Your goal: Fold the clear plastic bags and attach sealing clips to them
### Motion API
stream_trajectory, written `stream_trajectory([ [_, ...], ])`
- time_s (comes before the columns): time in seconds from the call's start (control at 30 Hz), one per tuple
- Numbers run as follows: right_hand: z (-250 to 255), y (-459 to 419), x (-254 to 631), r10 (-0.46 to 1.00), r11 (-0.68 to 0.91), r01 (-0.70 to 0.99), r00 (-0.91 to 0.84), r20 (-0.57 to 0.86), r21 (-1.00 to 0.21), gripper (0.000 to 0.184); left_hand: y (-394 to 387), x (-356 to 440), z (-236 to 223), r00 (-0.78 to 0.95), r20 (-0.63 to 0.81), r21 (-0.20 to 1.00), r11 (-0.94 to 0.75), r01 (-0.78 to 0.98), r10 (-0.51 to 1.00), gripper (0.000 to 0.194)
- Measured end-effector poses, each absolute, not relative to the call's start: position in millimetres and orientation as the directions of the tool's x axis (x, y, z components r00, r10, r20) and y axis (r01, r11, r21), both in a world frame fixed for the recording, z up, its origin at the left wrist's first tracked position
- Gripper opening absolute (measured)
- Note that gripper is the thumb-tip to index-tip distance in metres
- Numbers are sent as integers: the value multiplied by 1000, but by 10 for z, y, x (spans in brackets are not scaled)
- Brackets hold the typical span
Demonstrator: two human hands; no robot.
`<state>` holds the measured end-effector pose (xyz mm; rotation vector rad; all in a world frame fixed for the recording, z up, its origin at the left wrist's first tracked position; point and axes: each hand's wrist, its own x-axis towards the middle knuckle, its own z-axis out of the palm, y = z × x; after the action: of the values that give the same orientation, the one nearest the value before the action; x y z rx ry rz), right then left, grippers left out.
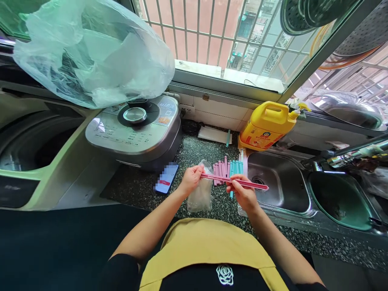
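Note:
A long, thin, glossy pink rod (216,177) is held level above the counter. My left hand (192,178) pinches its left end between thumb and fingers. Farther along, my right hand (244,194) is closed around the rod, whose right end sticks out over the sink's edge. A clear plastic bag (200,196) is beneath and behind the rod by my left hand; whether my fingers touch it, I cannot tell. Behind the rod lie rows of shorter pink sticks (220,167) and teal sticks (236,166), partly hidden by my right hand.
On the left are a rice cooker (136,125), a large plastic bag (97,56) and a phone (166,178). A white flat box (214,135) lies by the wall. The yellow jug (263,125) stands behind the metal sink (280,178), with a green basin (339,198) to the right.

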<state>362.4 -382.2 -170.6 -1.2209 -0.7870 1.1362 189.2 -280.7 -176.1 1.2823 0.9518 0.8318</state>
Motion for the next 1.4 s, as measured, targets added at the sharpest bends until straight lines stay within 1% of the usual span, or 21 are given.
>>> stream_trajectory([
  [0.1,-1753,-3851,3634,910,-49,-174,399,-116,-984,22,-2811,1868,-1786,360,-69,998,68,14,930,51],
  [0.17,-1802,-3851,3655,856,-31,-146,507,-102,-989,24,-2808,1818,-1763,333,-21,1000,15,21,943,44],
  [0.23,-1859,-3828,3688,807,-22,-129,583,-93,-991,26,-2821,1762,-1710,351,29,999,-38,19,936,36],
  [0.43,-2026,-3646,3767,726,-122,-58,676,-129,-991,29,-2965,1701,-1566,470,180,981,-191,-24,864,18],
  [0.5,-2051,-3592,3754,705,-142,-62,694,-145,-988,27,-3004,1723,-1569,486,220,974,-218,-62,846,15],
  [0.57,-2040,-3562,3708,726,-150,-79,668,-164,-985,24,-3020,1765,-1599,515,231,973,-211,-98,825,15],
  [0.63,-1991,-3553,3641,772,-145,-97,611,-174,-985,20,-3017,1823,-1646,557,209,978,-177,-111,804,19],
  [0.67,-1956,-3553,3605,796,-139,-103,580,-173,-985,18,-3013,1854,-1672,576,192,981,-157,-110,795,24],
  [0.77,-1846,-3560,3523,845,-114,-105,513,-152,-988,12,-3000,1933,-1739,595,140,990,-102,-98,791,46],
  [0.83,-1797,-3567,3500,863,-101,-109,484,-142,-989,13,-2996,1962,-1763,589,111,993,-71,-90,801,56],
  [0.9,-1779,-3574,3495,874,-88,-117,467,-132,-989,17,-2993,1972,-1769,589,83,996,-44,-81,804,61],
  [1.07,-1793,-3584,3492,879,-48,-106,467,-92,-993,27,-2982,1970,-1767,597,57,998,-31,-54,800,64],
  [1.27,-1747,-3574,3465,866,-27,-97,494,-71,-995,28,-2997,1986,-1813,586,49,999,-34,-36,809,66],
  [1.33,-1740,-3569,3462,853,-27,-94,518,-72,-995,28,-3017,1988,-1810,544,35,999,-8,-52,838,76],
  [1.4,-1745,-3566,3464,836,-16,-95,544,-66,-995,27,-3031,1993,-1798,464,-8,990,71,-118,886,90],
])
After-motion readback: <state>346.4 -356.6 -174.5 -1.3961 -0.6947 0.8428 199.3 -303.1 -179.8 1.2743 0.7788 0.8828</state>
